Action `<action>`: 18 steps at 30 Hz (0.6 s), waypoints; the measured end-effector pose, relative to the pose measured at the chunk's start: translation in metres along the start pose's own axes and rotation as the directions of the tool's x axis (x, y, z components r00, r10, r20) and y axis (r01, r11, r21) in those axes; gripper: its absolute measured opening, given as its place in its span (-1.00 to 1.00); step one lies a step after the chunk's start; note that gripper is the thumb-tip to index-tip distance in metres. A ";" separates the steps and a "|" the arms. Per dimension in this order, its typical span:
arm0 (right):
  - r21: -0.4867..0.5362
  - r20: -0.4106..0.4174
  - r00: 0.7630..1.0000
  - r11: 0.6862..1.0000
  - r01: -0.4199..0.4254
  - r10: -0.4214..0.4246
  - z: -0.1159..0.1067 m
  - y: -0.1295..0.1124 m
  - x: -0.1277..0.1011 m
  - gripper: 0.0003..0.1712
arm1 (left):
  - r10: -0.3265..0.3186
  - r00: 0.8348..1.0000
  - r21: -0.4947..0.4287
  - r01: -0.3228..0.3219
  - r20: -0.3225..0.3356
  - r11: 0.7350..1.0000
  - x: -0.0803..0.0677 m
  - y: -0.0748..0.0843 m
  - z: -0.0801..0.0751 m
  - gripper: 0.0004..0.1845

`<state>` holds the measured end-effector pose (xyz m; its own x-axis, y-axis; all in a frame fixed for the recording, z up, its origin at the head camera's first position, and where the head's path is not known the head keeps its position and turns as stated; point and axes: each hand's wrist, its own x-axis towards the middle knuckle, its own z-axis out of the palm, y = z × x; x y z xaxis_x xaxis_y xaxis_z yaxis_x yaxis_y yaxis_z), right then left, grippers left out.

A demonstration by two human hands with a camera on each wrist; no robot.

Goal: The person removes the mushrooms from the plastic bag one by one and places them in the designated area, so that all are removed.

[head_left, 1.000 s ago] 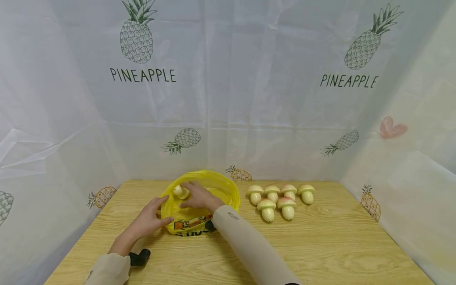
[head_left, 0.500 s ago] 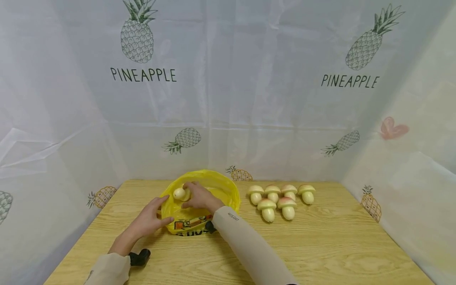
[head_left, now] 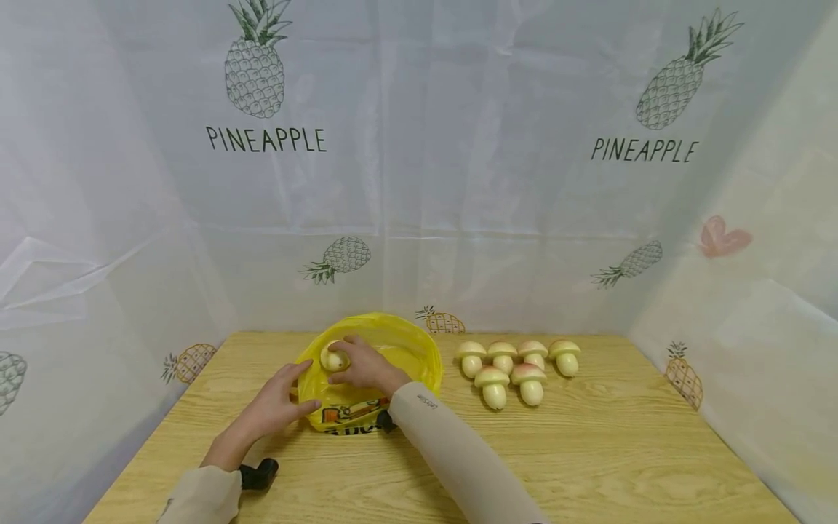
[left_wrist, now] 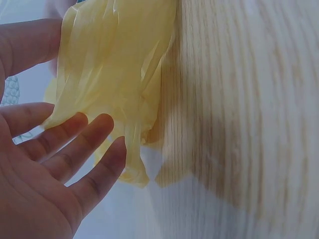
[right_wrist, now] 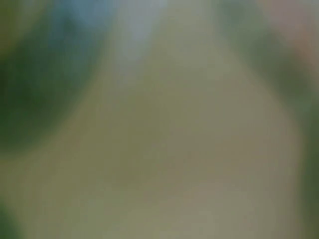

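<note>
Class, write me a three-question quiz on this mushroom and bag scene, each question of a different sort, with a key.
1. Count: how many mushrooms lie on the table right of the bag?
2. True or false: the right hand holds a mushroom over the bag.
3. Choose: the left hand touches (a) the row of mushrooms, (b) the bag's near edge, (c) nothing.

Key: 1. six; 2. true; 3. b
</note>
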<state>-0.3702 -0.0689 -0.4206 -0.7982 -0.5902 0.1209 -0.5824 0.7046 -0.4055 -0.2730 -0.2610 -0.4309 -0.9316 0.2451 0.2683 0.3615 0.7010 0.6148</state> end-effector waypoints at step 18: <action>-0.010 -0.059 0.998 1.000 0.007 -0.008 -0.008 0.005 -0.007 -0.58 | 0.016 1.000 0.032 -0.015 -0.013 0.999 0.000 0.000 0.001 -0.18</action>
<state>-0.3692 -0.0581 -0.4159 -0.8012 -0.5715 0.1774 -0.5898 0.7040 -0.3956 -0.2732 -0.2604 -0.4313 -0.9252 0.2473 0.2878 0.3744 0.7183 0.5864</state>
